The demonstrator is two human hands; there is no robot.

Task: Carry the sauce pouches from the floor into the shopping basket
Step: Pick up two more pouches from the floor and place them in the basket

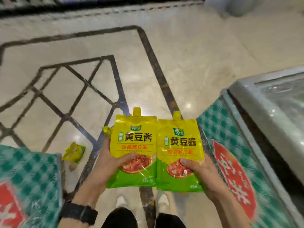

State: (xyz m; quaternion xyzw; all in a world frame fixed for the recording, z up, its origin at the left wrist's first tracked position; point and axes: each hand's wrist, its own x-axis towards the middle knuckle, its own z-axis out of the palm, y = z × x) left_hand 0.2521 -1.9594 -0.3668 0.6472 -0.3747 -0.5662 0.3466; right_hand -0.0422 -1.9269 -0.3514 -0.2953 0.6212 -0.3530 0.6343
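Two yellow-and-green sauce pouches with spout caps are held upright in front of me, side by side. My left hand grips the left pouch with the thumb across its front; a further yellow edge shows behind it. My right hand grips the right pouch the same way. One more yellow pouch lies on the floor at lower left. No shopping basket is in view.
Beige tiled floor with dark inlaid lines spreads ahead. A chest freezer with green checked side and red label stands at the right, its glass lid above. Another green checked cabinet is at lower left. My shoes show below.
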